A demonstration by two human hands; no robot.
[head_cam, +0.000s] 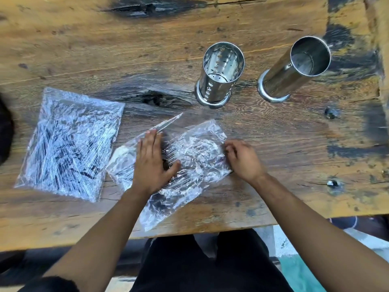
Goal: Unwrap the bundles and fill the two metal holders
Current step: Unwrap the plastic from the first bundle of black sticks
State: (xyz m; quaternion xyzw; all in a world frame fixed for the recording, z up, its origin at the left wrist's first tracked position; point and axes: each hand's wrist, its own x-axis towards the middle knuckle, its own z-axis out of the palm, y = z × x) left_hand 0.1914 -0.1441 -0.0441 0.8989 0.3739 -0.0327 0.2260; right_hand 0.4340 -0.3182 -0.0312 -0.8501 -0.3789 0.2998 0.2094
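At frame centre on the table (273, 157), the left hand (150, 163) presses flat, grip spread, on the bundle (189, 157); the right hand (244, 159) pinches its wrap edge. Peel gently, keeping contents pinned; holders (221, 74) wait empty, upper right.

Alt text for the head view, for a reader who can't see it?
A person's left hand presses on a plastic-wrapped bundle while the right hand picks at its edge. A second bundle lies left; two empty metal holders stand on the wooden table.
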